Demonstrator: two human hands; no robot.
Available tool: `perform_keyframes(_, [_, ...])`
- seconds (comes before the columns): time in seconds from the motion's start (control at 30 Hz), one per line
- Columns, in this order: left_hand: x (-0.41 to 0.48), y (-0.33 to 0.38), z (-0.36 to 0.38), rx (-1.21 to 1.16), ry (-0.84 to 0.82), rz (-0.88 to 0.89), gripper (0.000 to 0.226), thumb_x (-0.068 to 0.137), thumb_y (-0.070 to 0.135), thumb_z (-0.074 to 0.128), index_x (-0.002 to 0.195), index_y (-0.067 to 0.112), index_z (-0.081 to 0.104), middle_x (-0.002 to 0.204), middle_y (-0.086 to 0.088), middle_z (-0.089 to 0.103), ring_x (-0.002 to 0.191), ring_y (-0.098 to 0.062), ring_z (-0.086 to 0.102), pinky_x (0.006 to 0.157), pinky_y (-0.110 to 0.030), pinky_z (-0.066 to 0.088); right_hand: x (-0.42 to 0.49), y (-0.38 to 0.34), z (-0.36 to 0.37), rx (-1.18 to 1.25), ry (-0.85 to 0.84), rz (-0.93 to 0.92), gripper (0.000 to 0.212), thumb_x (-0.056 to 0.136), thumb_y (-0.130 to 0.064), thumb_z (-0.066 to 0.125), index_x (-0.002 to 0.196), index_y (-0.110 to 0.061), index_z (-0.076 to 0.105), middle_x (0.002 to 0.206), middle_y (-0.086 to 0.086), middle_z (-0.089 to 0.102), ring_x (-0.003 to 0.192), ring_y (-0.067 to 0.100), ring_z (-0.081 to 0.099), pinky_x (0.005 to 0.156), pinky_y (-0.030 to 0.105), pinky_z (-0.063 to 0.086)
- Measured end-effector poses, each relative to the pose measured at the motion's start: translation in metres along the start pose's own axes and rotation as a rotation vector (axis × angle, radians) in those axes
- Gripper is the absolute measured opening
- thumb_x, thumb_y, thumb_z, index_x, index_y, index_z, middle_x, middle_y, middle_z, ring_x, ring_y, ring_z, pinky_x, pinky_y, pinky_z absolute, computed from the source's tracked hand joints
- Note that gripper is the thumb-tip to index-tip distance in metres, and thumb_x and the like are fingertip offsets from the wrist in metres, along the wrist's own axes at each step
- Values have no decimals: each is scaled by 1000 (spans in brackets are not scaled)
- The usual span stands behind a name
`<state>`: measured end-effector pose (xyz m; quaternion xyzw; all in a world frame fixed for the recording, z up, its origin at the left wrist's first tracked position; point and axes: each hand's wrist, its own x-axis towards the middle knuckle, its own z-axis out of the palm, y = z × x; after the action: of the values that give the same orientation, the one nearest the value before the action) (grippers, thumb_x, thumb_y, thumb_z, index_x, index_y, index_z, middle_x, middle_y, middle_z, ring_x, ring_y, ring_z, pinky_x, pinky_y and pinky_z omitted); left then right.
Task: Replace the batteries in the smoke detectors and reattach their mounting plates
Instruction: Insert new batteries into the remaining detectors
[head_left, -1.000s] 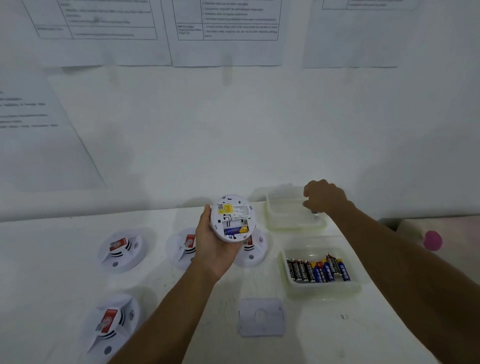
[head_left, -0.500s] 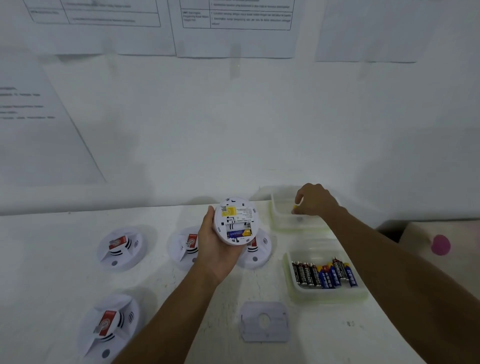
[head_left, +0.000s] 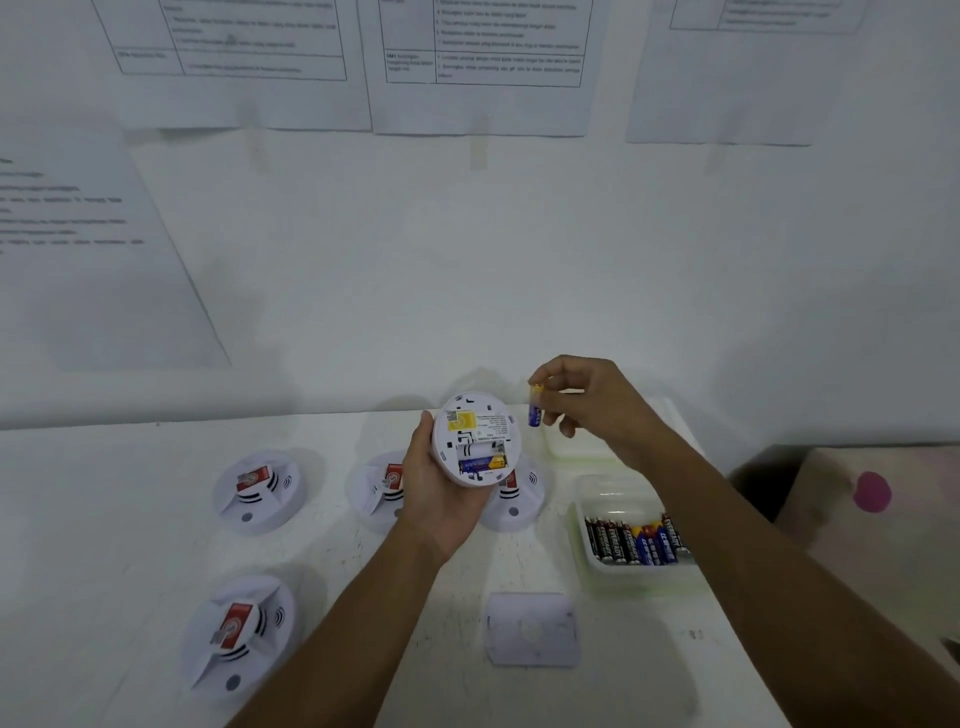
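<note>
My left hand (head_left: 434, 493) grips a round white smoke detector (head_left: 475, 439) above the table, its back facing me. The battery bay is uncovered and one blue and yellow battery (head_left: 482, 463) lies in its lower slot. My right hand (head_left: 589, 402) pinches a second blue and yellow battery (head_left: 535, 407) upright, just right of the detector. A flat white mounting plate (head_left: 531, 629) lies on the table in front. Several more detectors sit face up: two (head_left: 260, 488) (head_left: 239, 631) on the left, one (head_left: 376, 491) and another (head_left: 514, 501) partly behind my left hand.
A clear tray (head_left: 584, 558) with several batteries stands at the right. Behind it sits another clear tray (head_left: 571, 447), partly hidden by my right hand. Printed sheets (head_left: 483, 62) hang on the wall. A box with a pink dot (head_left: 872, 491) is at far right.
My right hand has come out of the far tray with a battery pinched in it and moved left toward the detector. My left hand keeps the detector almost still.
</note>
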<state>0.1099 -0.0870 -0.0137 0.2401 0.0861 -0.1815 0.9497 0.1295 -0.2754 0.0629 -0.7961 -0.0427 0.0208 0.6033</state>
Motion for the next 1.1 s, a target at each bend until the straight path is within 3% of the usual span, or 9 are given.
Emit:
perform_keyframes(0.1, [-9, -1, 2, 27, -22, 22, 53, 99, 51, 35, 124, 13, 62, 124, -18, 66, 115, -34, 60, 104, -50, 42, -32, -12, 20, 82, -35, -63, 12, 84, -3, 72, 95, -1, 66, 81, 14, 69, 65, 24, 64, 50, 29, 47])
perform_keyframes(0.23, [-22, -3, 3, 44, -53, 41, 58, 99, 52, 33, 127, 10, 60, 121, -17, 67, 106, -31, 65, 82, -44, 58, -62, -7, 50, 104, -22, -110, 8, 85, 1, 69, 92, 0, 65, 89, 19, 69, 71, 29, 71, 64, 36, 58])
perform_keyframes(0.3, [-29, -4, 3, 70, -45, 39, 60, 99, 52, 33, 134, 9, 55, 128, -18, 62, 115, -31, 58, 86, -41, 56, -71, -3, 61, 153, 28, -86, 4, 86, -2, 68, 90, -1, 66, 87, 17, 70, 73, 29, 72, 70, 41, 59])
perform_keyframes(0.4, [-40, -6, 2, 100, -35, 41, 58, 99, 52, 32, 128, 10, 60, 119, -16, 65, 108, -28, 58, 84, -38, 52, -84, 1, 72, 185, 68, -71, 4, 88, -5, 66, 90, -2, 69, 84, 15, 72, 76, 29, 72, 76, 46, 59])
perform_keyframes(0.53, [-56, -7, -3, 140, -21, 37, 58, 99, 52, 34, 128, 9, 61, 120, -16, 66, 108, -28, 62, 88, -36, 53, -100, 4, 85, 62, 85, -113, 6, 84, -6, 72, 89, -9, 72, 91, 1, 72, 75, 20, 70, 72, 30, 58])
perform_keyframes(0.7, [-77, -14, -8, 173, -26, -2, 54, 95, 50, 41, 120, 10, 66, 117, -18, 67, 111, -32, 60, 102, -43, 43, -110, 10, 96, -128, 223, -42, 57, 65, -29, 88, 113, -29, 57, 110, -8, 50, 89, 2, 54, 64, 9, 46])
perform_keyframes(0.83, [-89, -20, -16, 160, 6, 1, 52, 97, 50, 40, 122, 13, 64, 121, -19, 66, 114, -34, 59, 104, -46, 42, -116, 21, 108, 113, 184, 85, 90, 59, -28, 92, 131, -34, 39, 126, 2, 46, 114, 15, 53, 81, 26, 57])
perform_keyframes(0.97, [-98, -14, -26, 159, -2, -1, 51, 97, 50, 40, 123, 13, 65, 128, -19, 63, 123, -36, 55, 109, -49, 40, -119, 27, 116, 180, 119, 100, 100, 60, -25, 92, 140, -33, 33, 131, 0, 46, 118, 17, 52, 70, 17, 57])
perform_keyframes(1.1, [-105, -10, -38, 165, -14, -29, 55, 97, 50, 43, 133, 12, 58, 135, -20, 58, 127, -36, 53, 109, -50, 40, -125, 32, 125, 138, 57, 112, 92, 65, -34, 89, 140, -32, 36, 128, -7, 52, 115, 11, 55, 90, 31, 56])
